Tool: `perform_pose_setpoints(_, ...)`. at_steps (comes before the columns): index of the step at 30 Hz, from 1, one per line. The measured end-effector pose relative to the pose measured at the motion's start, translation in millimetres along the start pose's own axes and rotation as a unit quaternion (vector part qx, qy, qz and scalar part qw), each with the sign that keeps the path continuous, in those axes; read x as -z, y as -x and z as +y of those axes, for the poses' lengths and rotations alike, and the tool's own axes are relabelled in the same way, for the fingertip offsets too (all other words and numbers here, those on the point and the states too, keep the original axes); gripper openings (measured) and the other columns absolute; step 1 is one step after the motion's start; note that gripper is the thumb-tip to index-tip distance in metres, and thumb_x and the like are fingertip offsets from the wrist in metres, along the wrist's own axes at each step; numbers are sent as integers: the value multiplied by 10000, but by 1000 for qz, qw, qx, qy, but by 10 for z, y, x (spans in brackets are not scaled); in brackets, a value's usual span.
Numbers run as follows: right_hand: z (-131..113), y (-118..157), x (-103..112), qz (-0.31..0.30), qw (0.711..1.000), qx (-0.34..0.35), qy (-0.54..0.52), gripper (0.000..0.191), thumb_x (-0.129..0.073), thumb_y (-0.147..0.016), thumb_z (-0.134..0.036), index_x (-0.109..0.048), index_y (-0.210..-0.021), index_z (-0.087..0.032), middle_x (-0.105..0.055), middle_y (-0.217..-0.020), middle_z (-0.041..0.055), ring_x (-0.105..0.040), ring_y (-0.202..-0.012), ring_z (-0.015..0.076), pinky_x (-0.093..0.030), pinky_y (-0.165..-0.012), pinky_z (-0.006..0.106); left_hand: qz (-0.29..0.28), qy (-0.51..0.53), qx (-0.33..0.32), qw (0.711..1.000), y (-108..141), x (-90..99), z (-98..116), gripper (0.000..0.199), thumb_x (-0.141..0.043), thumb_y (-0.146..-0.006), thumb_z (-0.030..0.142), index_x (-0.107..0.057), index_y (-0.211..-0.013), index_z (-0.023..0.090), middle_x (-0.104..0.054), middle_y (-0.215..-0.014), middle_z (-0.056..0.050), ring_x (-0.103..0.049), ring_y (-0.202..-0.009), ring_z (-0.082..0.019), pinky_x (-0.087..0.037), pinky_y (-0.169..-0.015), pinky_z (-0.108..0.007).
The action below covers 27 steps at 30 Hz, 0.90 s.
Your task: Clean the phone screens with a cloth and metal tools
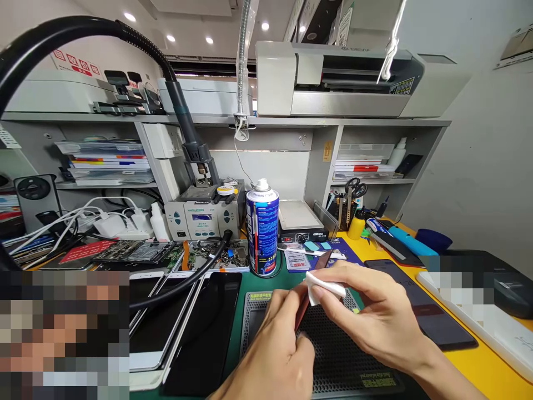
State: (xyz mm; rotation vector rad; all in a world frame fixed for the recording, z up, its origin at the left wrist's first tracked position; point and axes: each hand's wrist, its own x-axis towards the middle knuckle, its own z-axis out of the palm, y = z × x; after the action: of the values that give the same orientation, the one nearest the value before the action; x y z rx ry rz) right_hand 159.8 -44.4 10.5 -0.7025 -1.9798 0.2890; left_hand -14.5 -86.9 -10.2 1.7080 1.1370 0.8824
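My left hand (278, 339) is closed on a thin, dark reddish slab (323, 260), tilted nearly edge-on; it looks like a phone or a phone panel, I cannot tell which. Between the thumb and fingers of my right hand (375, 311) is pinched a folded white wipe (331, 288). The wipe presses against the slab's edge, close to my left fingertips. Both hands are over a black textured mat (345, 350) on the bench. My left fingers hide much of the slab's lower part.
A blue spray can (262, 230) stands behind the mat, beside a small heating plate (303, 216). Left are dark screens (204, 339), a hose (183, 294) and a rework station (204, 216). On the right lie a phone (433, 311) and a white bar (495, 328). The lower left corner is pixelated.
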Motion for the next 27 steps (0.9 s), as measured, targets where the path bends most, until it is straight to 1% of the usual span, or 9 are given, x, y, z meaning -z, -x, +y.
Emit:
perform_pose_setpoints(3, 35, -14, 31, 14, 1000, -4, 4, 185, -670, -828, -114, -723, -966, -226, -771, -872, 33, -704, -743, 178, -551, -702, 270, 16, -15, -7, 1000, -3, -18, -32, 562, -416, -908, 153, -350, -1458, 244, -439, -1384, -93, -402, -1321, -220, -309, -1119, -325)
perform_pose_setpoints(5, 54, -21, 61, 15, 1000, -4, 8, 186, -670, -830, -109, -720, -971, -219, -765, -880, 39, -698, -752, 179, -549, -701, 271, 24, -31, -5, 999, -1, -29, -48, 548, -413, -924, 187, -342, -1464, 245, -429, -1388, -92, -399, -1324, -213, -315, -1118, -314)
perform_pose_setpoints(7, 66, -21, 80, 2, 1000, 7, 7, 192, -661, -834, -96, -713, -984, -205, -753, -864, 47, -687, -738, 177, -543, -675, 273, 35, -44, -3, 998, 3, -34, -55, 537, -416, -928, 211, -356, -1461, 238, -445, -1366, -99, -419, -1307, -218, -333, -1110, -316)
perform_pose_setpoints(11, 83, -11, 87, -40, 998, 58, -1, 256, -622, -842, -44, -678, -1046, -189, -718, -810, 42, -644, -662, 156, -515, -609, 268, 56, -61, -10, 996, 1, -31, -51, 540, -434, -919, 226, -383, -1456, 233, -504, -1287, -109, -473, -1253, -242, -360, -1093, -345)
perform_pose_setpoints(13, 89, -13, 93, -41, 997, 65, 10, 257, -610, -850, -37, -667, -1051, -186, -714, -820, 48, -641, -667, 154, -510, -607, 265, 63, -72, -8, 995, -3, -31, -51, 540, -430, -921, 235, -380, -1459, 238, -505, -1285, -109, -483, -1241, -246, -363, -1091, -355)
perform_pose_setpoints(17, 92, -13, 93, -34, 997, 59, 26, 220, -600, -867, -53, -657, -1034, -184, -711, -824, 55, -647, -679, 156, -509, -607, 259, 55, -95, 9, 994, -13, -34, -58, 528, -407, -939, 258, -355, -1465, 251, -467, -1324, -96, -460, -1257, -221, -352, -1101, -336)
perform_pose_setpoints(22, 97, 21, 21, -75, 994, 85, 4, 218, -578, -875, -52, -640, -1039, -182, -698, -810, 48, -628, -661, 151, -503, -607, 263, 47, -97, 15, 994, -14, -25, -53, 520, -384, -955, 261, -329, -1472, 246, -448, -1336, -88, -425, -1290, -174, -307, -1126, -283)
perform_pose_setpoints(24, 108, 19, 16, -66, 995, 77, 13, 195, -581, -880, -68, -646, -1028, -177, -698, -799, 49, -624, -642, 149, -498, -584, 257, 50, -96, 16, 994, -5, -17, -45, 512, -389, -957, 279, -344, -1467, 249, -451, -1338, -93, -434, -1284, -183, -316, -1115, -284)
perform_pose_setpoints(27, 135, -10, 52, -20, 998, 40, 38, 137, -607, -880, -111, -671, -982, -175, -715, -807, 58, -644, -663, 164, -512, -610, 267, 47, -78, 22, 996, 10, -10, -27, 514, -396, -959, 311, -359, -1467, 242, -449, -1345, -107, -444, -1279, -210, -315, -1109, -308)
